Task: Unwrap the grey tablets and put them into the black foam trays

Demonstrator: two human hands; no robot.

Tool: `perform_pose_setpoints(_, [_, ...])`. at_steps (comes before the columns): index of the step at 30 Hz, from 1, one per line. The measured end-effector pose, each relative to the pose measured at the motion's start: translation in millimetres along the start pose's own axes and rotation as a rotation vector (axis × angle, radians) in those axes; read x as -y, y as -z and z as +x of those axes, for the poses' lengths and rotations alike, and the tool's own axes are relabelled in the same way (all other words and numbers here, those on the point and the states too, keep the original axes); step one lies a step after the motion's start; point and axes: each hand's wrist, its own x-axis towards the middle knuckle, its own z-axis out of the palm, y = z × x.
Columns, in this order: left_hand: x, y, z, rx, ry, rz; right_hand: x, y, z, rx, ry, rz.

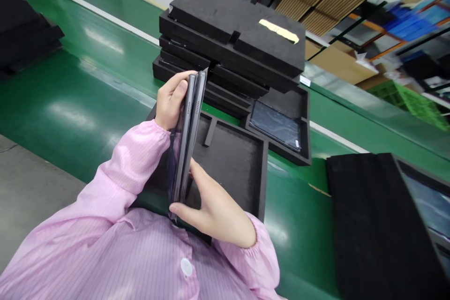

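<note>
Two thin grey tablets [190, 131] stand on edge, pressed back to back, above an empty black foam tray [242, 159]. My left hand [172, 101] grips their far end, thumb across the top edge. My right hand [214, 211] holds the near end, fingers wrapped under the lower corner. Both sleeves are pink striped fabric.
A stack of black foam trays [232, 37] rises behind, with a yellow tape strip on top. One tray [281, 126] holds a bagged tablet. Another foam piece [372, 225] lies at the right on the green conveyor belt [70, 103]. Shelves with cardboard stand beyond.
</note>
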Motion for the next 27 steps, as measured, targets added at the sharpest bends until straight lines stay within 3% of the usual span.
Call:
perform_pose_setpoints(10, [-18,-2.0,-5,0.054,-0.135,0.039,0,5,0,-0.053,0.025,0.014])
perform_pose_setpoints(18, [-33,-2.9,-12,0.117,-0.225,0.007,3,-11,4,-0.169,-0.022,0.141])
perform_pose_setpoints(27, [-35,-2.0,-13,0.139,-0.278,0.041,6,-9,4,-0.148,-0.035,0.141])
